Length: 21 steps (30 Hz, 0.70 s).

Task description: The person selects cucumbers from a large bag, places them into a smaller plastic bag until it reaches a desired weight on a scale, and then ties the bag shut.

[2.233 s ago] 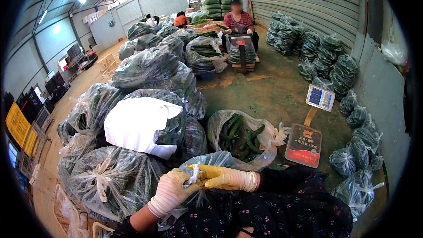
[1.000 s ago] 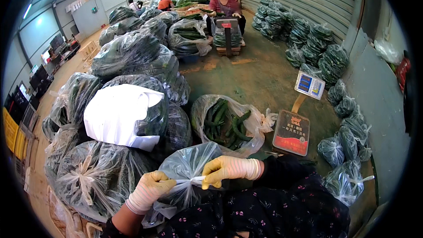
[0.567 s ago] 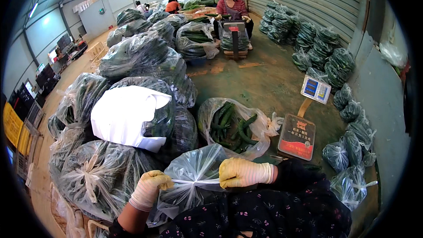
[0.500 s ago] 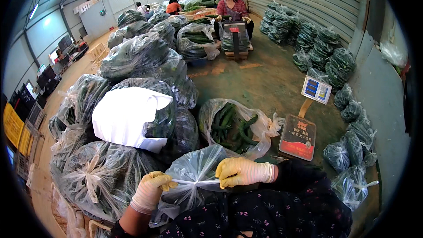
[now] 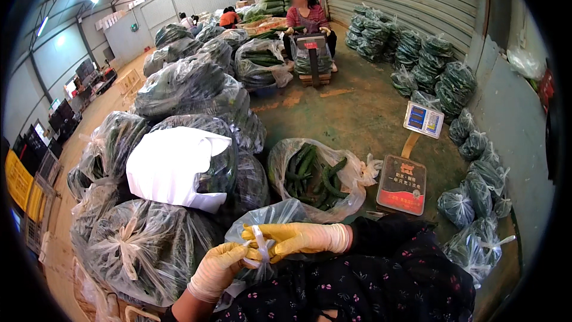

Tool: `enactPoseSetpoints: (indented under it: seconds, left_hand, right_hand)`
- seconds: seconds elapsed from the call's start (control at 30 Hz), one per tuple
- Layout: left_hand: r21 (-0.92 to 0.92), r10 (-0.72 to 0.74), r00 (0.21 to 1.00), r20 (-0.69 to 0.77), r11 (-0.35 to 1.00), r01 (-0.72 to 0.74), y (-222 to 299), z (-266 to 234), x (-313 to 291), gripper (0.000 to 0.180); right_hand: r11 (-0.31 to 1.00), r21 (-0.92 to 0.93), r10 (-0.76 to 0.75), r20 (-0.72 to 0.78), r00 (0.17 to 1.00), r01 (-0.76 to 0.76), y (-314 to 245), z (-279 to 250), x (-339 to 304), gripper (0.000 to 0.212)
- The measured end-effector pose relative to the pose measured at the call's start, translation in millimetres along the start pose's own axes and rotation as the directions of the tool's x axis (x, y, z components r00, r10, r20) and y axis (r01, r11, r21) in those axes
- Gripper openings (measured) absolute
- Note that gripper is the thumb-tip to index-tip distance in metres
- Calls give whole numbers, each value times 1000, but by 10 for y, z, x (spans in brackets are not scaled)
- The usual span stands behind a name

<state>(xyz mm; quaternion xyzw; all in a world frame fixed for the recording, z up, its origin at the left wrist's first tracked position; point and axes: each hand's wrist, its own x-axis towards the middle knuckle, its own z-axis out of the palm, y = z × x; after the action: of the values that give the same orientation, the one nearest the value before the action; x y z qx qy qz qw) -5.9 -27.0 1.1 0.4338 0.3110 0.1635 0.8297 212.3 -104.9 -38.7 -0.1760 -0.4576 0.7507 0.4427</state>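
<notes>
Both my hands, in yellow-palmed gloves, meet over a clear plastic bag [image 5: 269, 213] in front of my body. My left hand [image 5: 224, 263] pinches a twisted end of that bag. Around the fingers of my right hand [image 5: 287, 240] passes a whitish loop of the same plastic, and those fingers are curled on it. The bag's contents are mostly hidden under my hands. Just beyond lies an opened clear bag with long dark green cucumbers [image 5: 329, 182] inside. To its right stands a flat scale [image 5: 401, 185] with a raised display [image 5: 423, 120], nothing on its plate.
Large filled bags [image 5: 146, 250] are piled at left, a white sheet [image 5: 173, 164] over one. Smaller tied bags [image 5: 457, 209] line the right wall. A person [image 5: 307, 21] sits behind another scale [image 5: 314, 59] farther off; others work at the back.
The bag's twisted neck was stretched straight between my separated hands. Now my hands have come together, my right hand has moved left, and the plastic is looped around its fingers.
</notes>
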Motion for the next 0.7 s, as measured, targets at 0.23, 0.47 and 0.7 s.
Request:
enactPoseSetpoints:
  seconds: [0.23,0.47,0.7]
  left_hand:
    - [82,-41,998,50,996,37,-64,-47,48,28]
    - [80,-13,991,130,997,2,-89,-99,108,31]
    - [64,-54,992,114,997,47,-26,-48,91,33]
  right_hand:
    - [1000,-5,-25,24,999,25,26,-8,39,57]
    - [997,72,24,28,999,-26,114,-76,44,56]
    - [982,187,18,44,999,-25,68,7,40,57]
